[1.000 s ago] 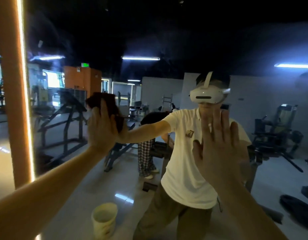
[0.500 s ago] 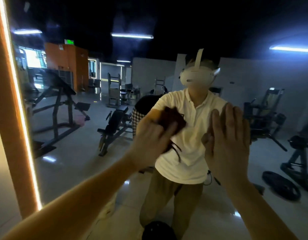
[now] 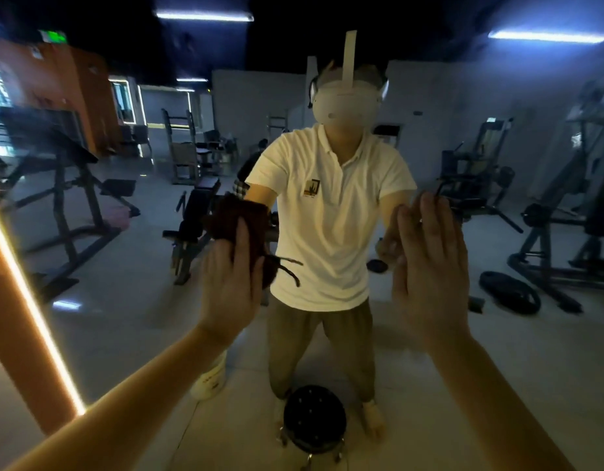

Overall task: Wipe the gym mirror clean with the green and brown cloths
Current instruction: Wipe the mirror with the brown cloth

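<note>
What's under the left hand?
A brown cloth, pressed against the mirror by the left hand. Its top and loose threads stick out; the rest is hidden by the hand.

1. Reflected: white headset (image 3: 344,103), top strap over the head.
2. White short-sleeved polo shirt (image 3: 331,219), small dark logo (image 3: 311,189) on the chest.
3. Khaki trousers (image 3: 287,338), light shoe (image 3: 373,419).
4. Left forearm (image 3: 131,399), right forearm (image 3: 490,402): bare.

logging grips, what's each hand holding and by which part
Left hand presses the brown cloth to the mirror by its lower part, fingers straight, no grip. Right hand lies flat; any cloth under it is hidden.
</note>
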